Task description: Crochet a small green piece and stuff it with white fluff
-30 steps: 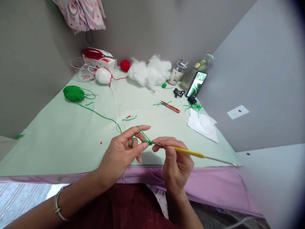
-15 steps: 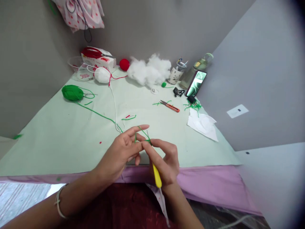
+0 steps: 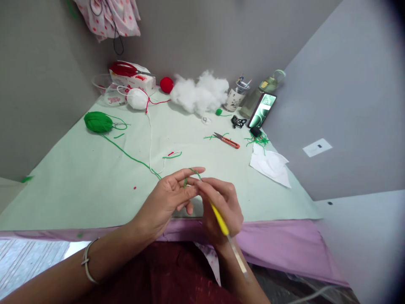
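Observation:
My left hand (image 3: 169, 199) pinches a strand of green yarn (image 3: 133, 157), which loops over its index finger and runs back across the table to a green yarn ball (image 3: 98, 122). My right hand (image 3: 223, 207) grips a yellow-handled crochet hook (image 3: 221, 222). The hook's tip sits at the yarn loop between the two hands, and its metal end points down towards my lap. Both hands hover over the near edge of the pale green table (image 3: 79, 185).
Orange snips (image 3: 227, 141), green yarn scraps (image 3: 260, 140) and a white paper (image 3: 270, 164) lie to the right. At the back are white stuffing (image 3: 200, 93), a red ball (image 3: 166, 85), a white yarn ball (image 3: 137, 99), a cup (image 3: 234, 99), a phone (image 3: 262, 110) and a bottle.
My right hand swung the hook from pointing out to the right to pointing down towards my lap. The hook's tip stayed at the yarn loop held by my left hand.

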Action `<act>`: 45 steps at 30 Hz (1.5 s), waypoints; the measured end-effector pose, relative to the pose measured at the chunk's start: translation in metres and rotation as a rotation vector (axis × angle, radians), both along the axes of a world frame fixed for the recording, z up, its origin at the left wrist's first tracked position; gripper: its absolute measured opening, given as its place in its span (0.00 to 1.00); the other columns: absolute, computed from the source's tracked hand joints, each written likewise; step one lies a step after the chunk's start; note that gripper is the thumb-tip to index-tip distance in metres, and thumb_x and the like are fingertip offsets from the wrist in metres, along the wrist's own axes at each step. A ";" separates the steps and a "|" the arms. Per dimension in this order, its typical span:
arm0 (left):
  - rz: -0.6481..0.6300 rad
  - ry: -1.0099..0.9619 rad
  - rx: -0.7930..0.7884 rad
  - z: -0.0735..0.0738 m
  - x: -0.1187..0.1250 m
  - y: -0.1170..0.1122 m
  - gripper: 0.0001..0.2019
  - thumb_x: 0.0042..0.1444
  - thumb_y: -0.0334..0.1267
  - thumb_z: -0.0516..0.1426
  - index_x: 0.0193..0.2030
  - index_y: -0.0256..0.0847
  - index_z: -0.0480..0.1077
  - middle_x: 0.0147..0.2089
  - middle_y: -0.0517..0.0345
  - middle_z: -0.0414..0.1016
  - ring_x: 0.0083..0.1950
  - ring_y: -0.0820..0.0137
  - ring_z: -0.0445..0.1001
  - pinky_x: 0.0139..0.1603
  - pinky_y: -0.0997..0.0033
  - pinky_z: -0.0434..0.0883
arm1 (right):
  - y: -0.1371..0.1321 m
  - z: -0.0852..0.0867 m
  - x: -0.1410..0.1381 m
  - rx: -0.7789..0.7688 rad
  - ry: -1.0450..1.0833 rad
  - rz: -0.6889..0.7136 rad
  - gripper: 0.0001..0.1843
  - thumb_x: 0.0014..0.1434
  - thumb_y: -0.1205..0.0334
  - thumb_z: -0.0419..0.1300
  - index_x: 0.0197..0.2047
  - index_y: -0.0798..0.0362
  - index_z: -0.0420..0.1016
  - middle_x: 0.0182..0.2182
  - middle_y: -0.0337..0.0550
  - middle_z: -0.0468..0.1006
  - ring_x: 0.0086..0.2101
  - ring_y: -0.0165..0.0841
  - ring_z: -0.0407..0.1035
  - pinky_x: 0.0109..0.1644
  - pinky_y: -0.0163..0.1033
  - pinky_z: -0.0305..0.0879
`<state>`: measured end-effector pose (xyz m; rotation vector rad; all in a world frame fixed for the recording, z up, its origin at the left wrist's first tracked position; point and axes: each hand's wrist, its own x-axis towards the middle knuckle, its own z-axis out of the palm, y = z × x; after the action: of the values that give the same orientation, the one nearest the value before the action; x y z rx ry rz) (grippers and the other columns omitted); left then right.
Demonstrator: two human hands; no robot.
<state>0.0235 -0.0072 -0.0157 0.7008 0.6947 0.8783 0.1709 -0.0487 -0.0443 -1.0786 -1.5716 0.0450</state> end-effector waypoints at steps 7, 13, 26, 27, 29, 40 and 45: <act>0.013 -0.043 -0.024 0.003 -0.003 0.005 0.15 0.55 0.35 0.72 0.50 0.40 0.84 0.32 0.65 0.72 0.21 0.86 0.52 0.23 0.82 0.62 | 0.007 0.007 0.008 -0.219 0.524 0.167 0.10 0.71 0.65 0.60 0.42 0.47 0.84 0.33 0.40 0.80 0.31 0.32 0.73 0.37 0.41 0.72; 0.011 0.040 0.049 0.006 0.001 0.001 0.20 0.54 0.36 0.72 0.55 0.41 0.81 0.35 0.62 0.76 0.23 0.82 0.59 0.24 0.77 0.66 | 0.011 0.003 0.006 -0.293 0.592 0.243 0.08 0.70 0.62 0.63 0.43 0.46 0.86 0.38 0.42 0.82 0.34 0.32 0.74 0.38 0.40 0.71; -0.092 -0.050 -0.018 0.003 -0.002 0.005 0.18 0.58 0.34 0.70 0.55 0.41 0.81 0.36 0.65 0.71 0.21 0.86 0.51 0.21 0.81 0.64 | 0.007 0.005 0.012 -0.262 0.632 0.279 0.10 0.71 0.63 0.61 0.43 0.47 0.85 0.34 0.41 0.80 0.33 0.32 0.73 0.37 0.40 0.70; -0.077 -0.042 -0.003 0.003 -0.001 0.004 0.17 0.58 0.34 0.70 0.55 0.42 0.82 0.37 0.65 0.71 0.21 0.86 0.52 0.22 0.81 0.65 | 0.007 0.005 0.012 -0.257 0.630 0.281 0.10 0.72 0.63 0.61 0.43 0.47 0.85 0.33 0.40 0.80 0.34 0.32 0.73 0.38 0.40 0.69; -0.055 -0.026 0.026 0.002 0.000 0.003 0.17 0.58 0.35 0.71 0.54 0.43 0.82 0.37 0.65 0.71 0.21 0.86 0.53 0.22 0.81 0.65 | 0.007 0.006 0.012 -0.243 0.634 0.283 0.11 0.72 0.64 0.60 0.43 0.46 0.85 0.33 0.40 0.79 0.34 0.32 0.73 0.38 0.40 0.69; -0.036 0.055 0.124 0.000 -0.003 0.002 0.16 0.59 0.39 0.70 0.54 0.50 0.83 0.41 0.65 0.71 0.23 0.87 0.64 0.22 0.84 0.64 | 0.005 0.010 0.013 -0.236 0.633 0.264 0.11 0.73 0.64 0.59 0.41 0.48 0.84 0.34 0.39 0.78 0.34 0.32 0.71 0.41 0.41 0.67; -0.020 0.087 0.141 0.001 -0.004 0.001 0.16 0.59 0.41 0.71 0.55 0.51 0.83 0.40 0.64 0.72 0.23 0.86 0.67 0.24 0.84 0.65 | 0.003 0.012 0.008 -0.201 0.545 0.238 0.11 0.72 0.66 0.59 0.42 0.48 0.83 0.34 0.40 0.79 0.35 0.31 0.72 0.41 0.40 0.68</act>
<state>0.0194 -0.0067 -0.0145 0.8745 0.7069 0.8884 0.1785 -0.0462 -0.0323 -0.9241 -1.2023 0.6198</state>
